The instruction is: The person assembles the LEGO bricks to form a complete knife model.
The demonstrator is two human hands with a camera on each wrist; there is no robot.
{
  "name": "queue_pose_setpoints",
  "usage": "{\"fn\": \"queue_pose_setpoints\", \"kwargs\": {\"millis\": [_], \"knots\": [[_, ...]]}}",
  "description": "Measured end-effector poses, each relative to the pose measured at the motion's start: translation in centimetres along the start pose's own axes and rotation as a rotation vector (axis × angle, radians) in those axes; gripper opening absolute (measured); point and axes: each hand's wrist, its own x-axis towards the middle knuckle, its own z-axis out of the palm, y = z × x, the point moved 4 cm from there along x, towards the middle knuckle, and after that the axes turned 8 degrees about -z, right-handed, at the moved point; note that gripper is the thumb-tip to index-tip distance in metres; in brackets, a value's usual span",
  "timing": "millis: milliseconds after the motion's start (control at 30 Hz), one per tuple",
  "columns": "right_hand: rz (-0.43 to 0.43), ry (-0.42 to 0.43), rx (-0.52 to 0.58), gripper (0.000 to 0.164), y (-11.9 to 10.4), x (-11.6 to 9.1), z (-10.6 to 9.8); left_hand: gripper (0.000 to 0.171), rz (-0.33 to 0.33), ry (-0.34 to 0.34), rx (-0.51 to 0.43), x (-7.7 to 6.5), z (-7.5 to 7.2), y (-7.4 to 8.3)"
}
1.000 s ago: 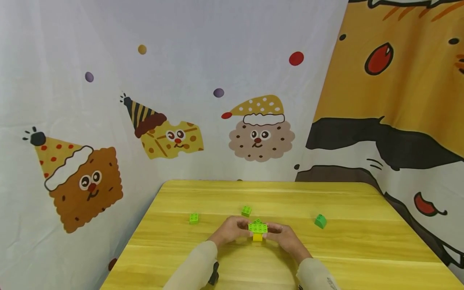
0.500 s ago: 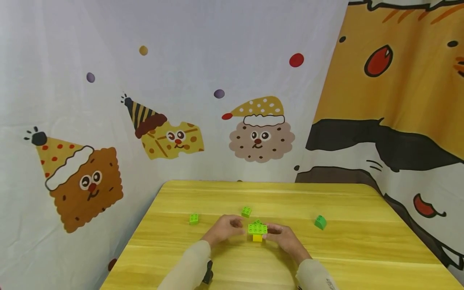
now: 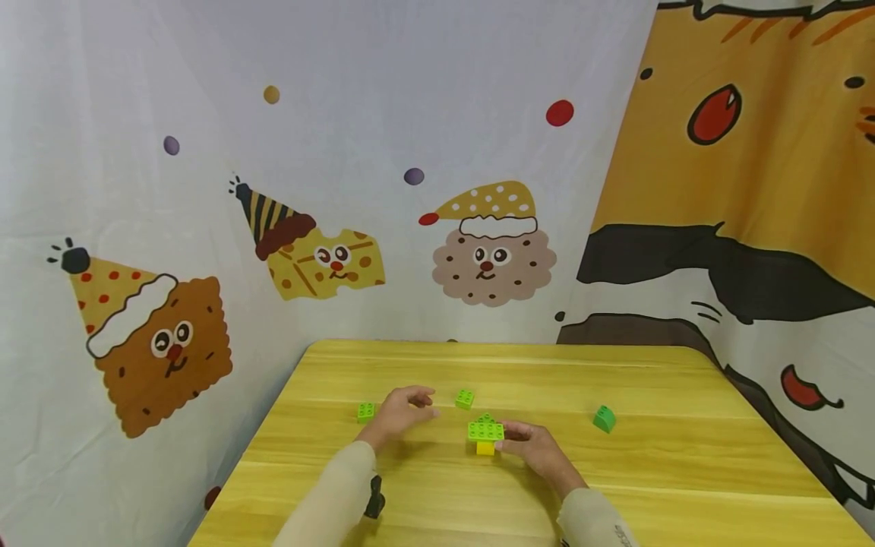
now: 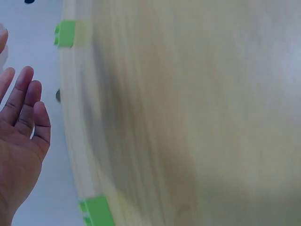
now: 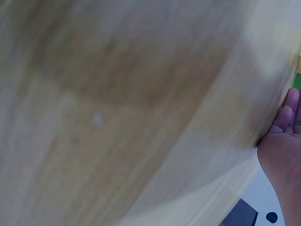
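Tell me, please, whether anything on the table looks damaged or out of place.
Nothing stands out: the green-and-yellow stack looks upright at the right hand, and three loose green bricks rest apart without visible damage.

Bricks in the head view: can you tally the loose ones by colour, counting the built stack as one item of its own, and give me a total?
Light green: 2, the left brick and the middle brick
Dark green: 1, the curved brick
Yellow and light green: 1, the stack
Total: 4
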Motion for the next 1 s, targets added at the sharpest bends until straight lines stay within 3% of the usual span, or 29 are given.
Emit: {"fn": "queue_pose_setpoints", "kwargs": {"millis": [100,533,1000], "knots": [[-0.001,-0.003,0.007,0.051,0.0,0.0,0.0,0.046,0.004,0.037,0.013,-0.1,-1.3,-0.1],[0.008,0.011,0.015,0.049,0.2,0.0,0.1,0.046,-0.083,0.181,-0.087,-0.8,-6.4,-2.0],[-0.006,0.007,0.018,0.048,0.1,-0.1,0.1,0.058,-0.196,0.269,-0.060,-2.1,-9.7,-6.0]]}}
